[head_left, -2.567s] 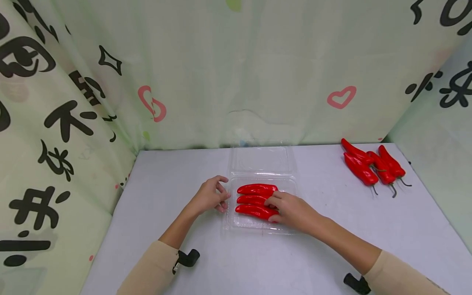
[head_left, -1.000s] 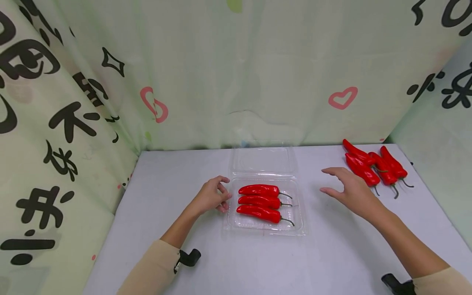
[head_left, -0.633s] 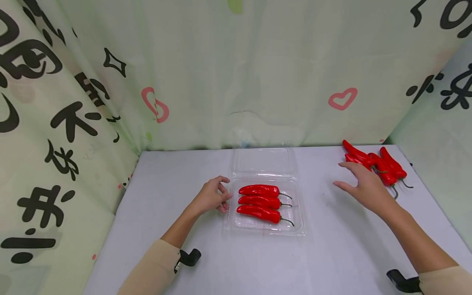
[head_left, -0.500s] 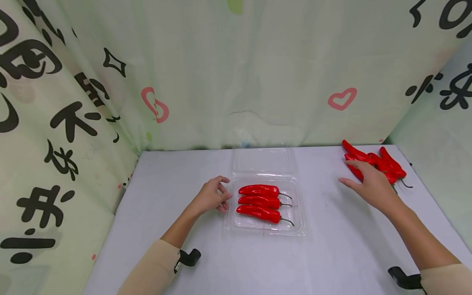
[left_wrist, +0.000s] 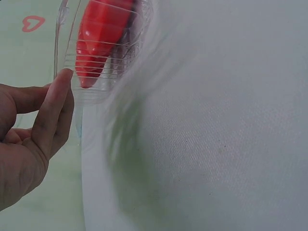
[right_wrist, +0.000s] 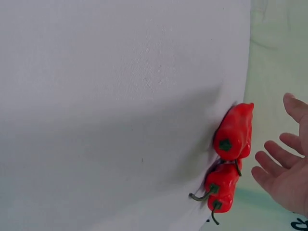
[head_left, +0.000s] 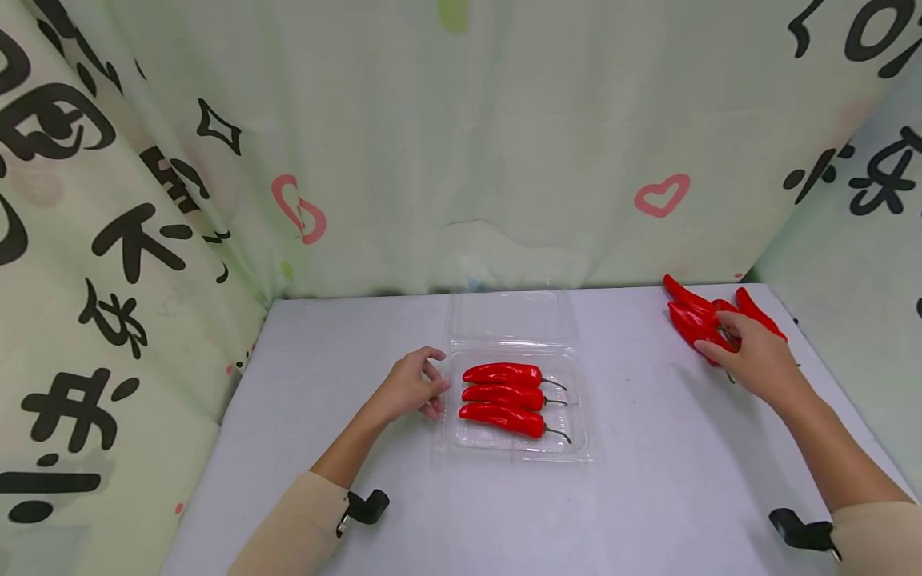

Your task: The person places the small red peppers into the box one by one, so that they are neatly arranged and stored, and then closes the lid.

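Observation:
My right hand (head_left: pixel 759 360) reaches over the front-left red chili pepper (head_left: pixel 687 320) of a loose pile at the back right. Its thumb and index finger overlap that pepper in the head view. In the right wrist view the fingers (right_wrist: pixel 274 161) are spread beside the red peppers (right_wrist: pixel 233 132), with a gap between. At the left edge of a clear plastic clamshell box (head_left: pixel 461 448), my left hand (head_left: pixel 410 388) touches the rim with loosely bent fingers. Three red peppers (head_left: pixel 502 398) lie side by side in the box, stems to the right.
The box's open lid (head_left: pixel 513 316) lies back toward the patterned curtain (head_left: pixel 533 144). White cloth covers the table (head_left: pixel 547 512). Curtains also rise along the left and right sides. The loose peppers lie near the table's back right corner.
My right hand has left the peppers in the box and moved right to the loose pile, its thumb and fingers now over the front-left pepper. The left hand stays at the box's edge.

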Demonstrator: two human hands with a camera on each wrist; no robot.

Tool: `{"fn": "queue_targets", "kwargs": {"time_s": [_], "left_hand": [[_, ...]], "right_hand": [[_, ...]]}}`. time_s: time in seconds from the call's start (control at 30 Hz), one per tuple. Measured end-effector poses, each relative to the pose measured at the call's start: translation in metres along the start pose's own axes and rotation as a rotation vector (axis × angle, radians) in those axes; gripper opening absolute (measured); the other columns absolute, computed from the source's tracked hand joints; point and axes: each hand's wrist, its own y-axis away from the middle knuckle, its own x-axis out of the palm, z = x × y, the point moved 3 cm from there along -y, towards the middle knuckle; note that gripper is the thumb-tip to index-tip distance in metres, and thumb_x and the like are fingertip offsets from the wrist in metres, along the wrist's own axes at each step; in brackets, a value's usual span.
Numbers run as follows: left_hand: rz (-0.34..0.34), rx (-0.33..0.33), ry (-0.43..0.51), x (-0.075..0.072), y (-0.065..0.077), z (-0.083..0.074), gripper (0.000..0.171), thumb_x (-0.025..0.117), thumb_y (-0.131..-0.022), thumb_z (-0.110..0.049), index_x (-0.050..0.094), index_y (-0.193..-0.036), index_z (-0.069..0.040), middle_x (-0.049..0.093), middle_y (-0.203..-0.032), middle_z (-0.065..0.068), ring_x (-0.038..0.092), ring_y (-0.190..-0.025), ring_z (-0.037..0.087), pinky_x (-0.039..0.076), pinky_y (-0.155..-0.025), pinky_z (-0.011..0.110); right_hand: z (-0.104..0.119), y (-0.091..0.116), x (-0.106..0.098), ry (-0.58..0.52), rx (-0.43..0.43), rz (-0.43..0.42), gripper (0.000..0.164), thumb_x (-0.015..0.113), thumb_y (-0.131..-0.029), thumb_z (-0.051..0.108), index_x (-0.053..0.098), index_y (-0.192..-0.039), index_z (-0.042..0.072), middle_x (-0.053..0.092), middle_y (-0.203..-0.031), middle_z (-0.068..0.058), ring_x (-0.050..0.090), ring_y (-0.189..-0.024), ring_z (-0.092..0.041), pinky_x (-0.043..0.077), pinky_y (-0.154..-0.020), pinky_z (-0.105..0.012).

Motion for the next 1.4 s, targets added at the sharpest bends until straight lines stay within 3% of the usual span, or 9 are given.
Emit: {"fn": "queue_targets", "kwargs": {"time_s": [0.37,0.7,0.97,1.4], "left_hand": [[-0.008,-0.007,-0.007,0.001,0.002,0.0,0.052,0.071,-0.096,-0.004,0.049,-0.143,-0.003,0.064,-0.097,0.013,0.07,-0.06,0.02,0.063,-0.056,0.032],[-0.008,-0.004,-0.011,0.001,0.003,-0.001,0.051,0.07,-0.096,-0.004,0.049,-0.143,-0.002,0.064,-0.097,0.014,0.07,-0.059,0.021,0.063,-0.056,0.032],[-0.002,-0.01,-0.023,0.001,0.001,0.0,0.052,0.071,-0.096,-0.005,0.049,-0.143,-0.003,0.064,-0.097,0.013,0.07,-0.059,0.021,0.062,-0.055,0.032],[-0.002,-0.008,-0.026,0.0,0.001,0.0,0.053,0.071,-0.096,-0.005,0.048,-0.143,-0.003,0.064,-0.097,0.013,0.07,-0.059,0.021,0.063,-0.056,0.031]], "right_hand": [[-0.013,-0.015,0.0,0.021,0.054,0.037,0.075,0.081,-0.087,0.018,0.042,-0.142,-0.014,0.047,-0.127,-0.039,0.042,-0.115,-0.058,0.064,-0.068,-0.055],[-0.018,-0.023,0.003,0.057,0.049,0.076,0.072,0.083,-0.086,0.017,0.045,-0.138,-0.016,0.051,-0.122,-0.039,0.043,-0.113,-0.057,0.064,-0.067,-0.052],[-0.022,-0.026,0.008,0.108,0.064,0.096,0.079,0.086,-0.082,0.014,0.042,-0.14,-0.017,0.048,-0.125,-0.042,0.04,-0.115,-0.061,0.063,-0.07,-0.059],[-0.025,-0.031,0.013,0.097,0.092,0.121,0.074,0.081,-0.086,0.008,0.04,-0.143,-0.015,0.045,-0.129,-0.041,0.039,-0.117,-0.061,0.063,-0.075,-0.061]]}}
